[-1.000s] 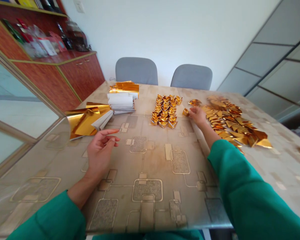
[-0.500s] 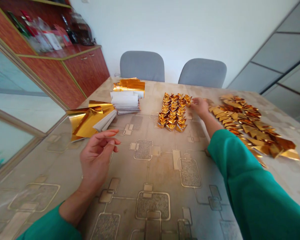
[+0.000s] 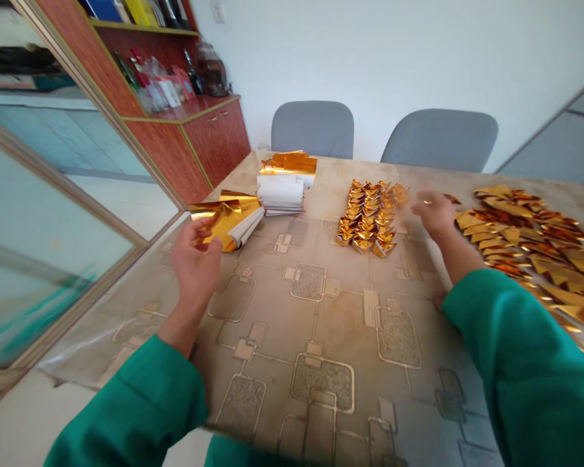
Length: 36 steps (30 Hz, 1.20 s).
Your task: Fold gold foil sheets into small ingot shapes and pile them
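My left hand (image 3: 197, 251) is at the near left edge of a loose pile of gold foil paper sheets (image 3: 226, 228). Its fingers are curved, with a gap between thumb and fingertips; they overlap the sheets in view, and I cannot tell whether they touch. My right hand (image 3: 435, 211), somewhat blurred, hovers just right of rows of folded gold paper ingots (image 3: 369, 214). Its fingers look loosely apart, and nothing shows in them. One ingot (image 3: 401, 193) sits at the far right end of the rows, apart from the hand.
A white-backed paper stack (image 3: 280, 193) and gold sheets (image 3: 292, 163) lie at the far left of the table (image 3: 267, 298). Many flat folded gold pieces (image 3: 529, 233) spread on the right. Two grey chairs (image 3: 312, 130) stand behind; a glass partition (image 3: 34, 272) is at left.
My right hand has drawn away to the right from the ingot at the row's end. My left hand has moved forward to the gold sheets. The view has turned left.
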Tool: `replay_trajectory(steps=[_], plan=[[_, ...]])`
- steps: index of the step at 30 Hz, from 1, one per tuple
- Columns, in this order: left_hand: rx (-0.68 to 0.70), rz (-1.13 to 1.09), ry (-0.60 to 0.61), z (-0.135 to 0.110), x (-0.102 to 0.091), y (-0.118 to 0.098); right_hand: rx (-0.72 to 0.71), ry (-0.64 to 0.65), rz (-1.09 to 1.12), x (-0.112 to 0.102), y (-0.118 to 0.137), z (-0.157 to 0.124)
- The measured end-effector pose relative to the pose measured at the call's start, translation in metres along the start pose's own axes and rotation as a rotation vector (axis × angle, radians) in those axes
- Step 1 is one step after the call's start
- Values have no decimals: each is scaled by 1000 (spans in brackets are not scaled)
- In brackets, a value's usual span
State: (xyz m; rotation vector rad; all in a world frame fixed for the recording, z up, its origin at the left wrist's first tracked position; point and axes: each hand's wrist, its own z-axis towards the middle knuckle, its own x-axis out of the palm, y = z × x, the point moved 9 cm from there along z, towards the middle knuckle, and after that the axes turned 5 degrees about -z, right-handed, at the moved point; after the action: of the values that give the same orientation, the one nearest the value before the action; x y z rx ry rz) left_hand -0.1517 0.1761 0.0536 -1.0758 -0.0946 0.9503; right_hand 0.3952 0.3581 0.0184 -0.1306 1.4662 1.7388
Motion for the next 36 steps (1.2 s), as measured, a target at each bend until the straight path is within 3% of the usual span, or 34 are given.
replay_trajectory(steps=[4, 8, 10, 13, 16, 18, 23, 27, 28, 31, 34, 36], plan=[[211, 445, 346, -2, 28, -3, 63, 40, 129, -16, 0, -22], [255, 703, 593, -14, 47, 2, 95, 132, 236, -44, 2, -58], [210, 785, 601, -14, 46, 2, 94, 174, 270, -61, 5, -81], [112, 833, 496, -6, 38, 0, 73, 222, 311, -80, 13, -120], [4, 813, 408, 1, 29, 3, 30, 365, 351, -79, 28, -162], [-34, 704, 351, 5, 23, 3, -5, 453, 331, -72, 41, -184], [-152, -91, 50, 10, -7, 1, -127, 551, 319, -57, 73, -213], [-244, -347, -33, -8, -9, -14, -230, 631, 331, -39, 91, -236], [-277, -442, -5, -17, -3, -23, -274, 659, 328, -33, 97, -245], [-608, -1038, 198, -66, 44, -52, -401, 707, 289, -19, 112, -274], [-913, -1263, 354, -122, 81, -88, -501, 616, 152, -14, 122, -293], [-1040, -1351, 418, -150, 97, -106, -562, 514, 60, -15, 126, -299]])
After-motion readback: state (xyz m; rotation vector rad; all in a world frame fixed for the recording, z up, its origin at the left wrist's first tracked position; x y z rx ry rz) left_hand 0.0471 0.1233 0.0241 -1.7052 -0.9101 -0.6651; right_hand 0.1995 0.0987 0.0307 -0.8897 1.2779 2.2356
